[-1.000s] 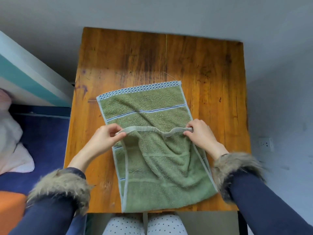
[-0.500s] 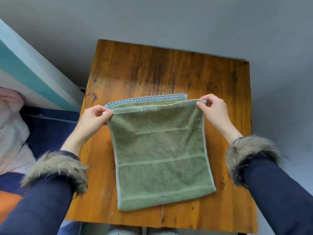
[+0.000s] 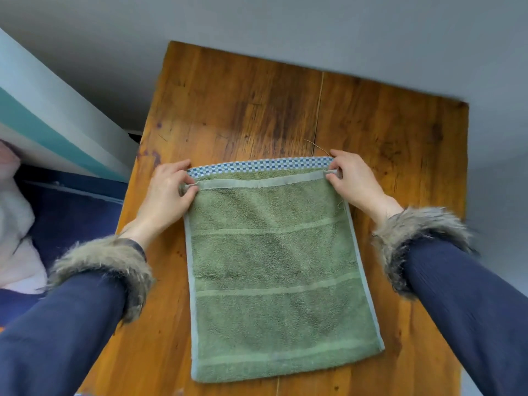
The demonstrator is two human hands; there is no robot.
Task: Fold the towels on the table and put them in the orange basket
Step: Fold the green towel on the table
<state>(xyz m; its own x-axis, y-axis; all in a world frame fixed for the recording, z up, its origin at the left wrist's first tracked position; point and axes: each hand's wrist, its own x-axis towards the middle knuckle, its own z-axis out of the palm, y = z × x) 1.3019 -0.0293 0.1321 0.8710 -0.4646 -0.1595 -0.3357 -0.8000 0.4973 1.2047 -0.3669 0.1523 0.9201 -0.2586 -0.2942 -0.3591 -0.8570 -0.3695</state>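
A green towel [image 3: 274, 270] lies folded in half on the wooden table [image 3: 257, 115], its fold toward me. The upper layer's pale hem sits just short of the blue-and-white checked hem of the lower layer at the far edge. My left hand [image 3: 168, 192] pinches the upper layer's far left corner, and my right hand [image 3: 351, 178] pinches its far right corner. Both hands rest low on the towel. The orange basket is not in view.
A blue surface [image 3: 74, 212] with white cloth [image 3: 14, 224] lies left of the table. A wall with a teal stripe [image 3: 43, 130] runs behind it. Grey floor surrounds the table's far and right sides.
Both hands carried the towel's near edge away from me and laid it over the far edge, folding the towel in half. The corners now sit down on the table.
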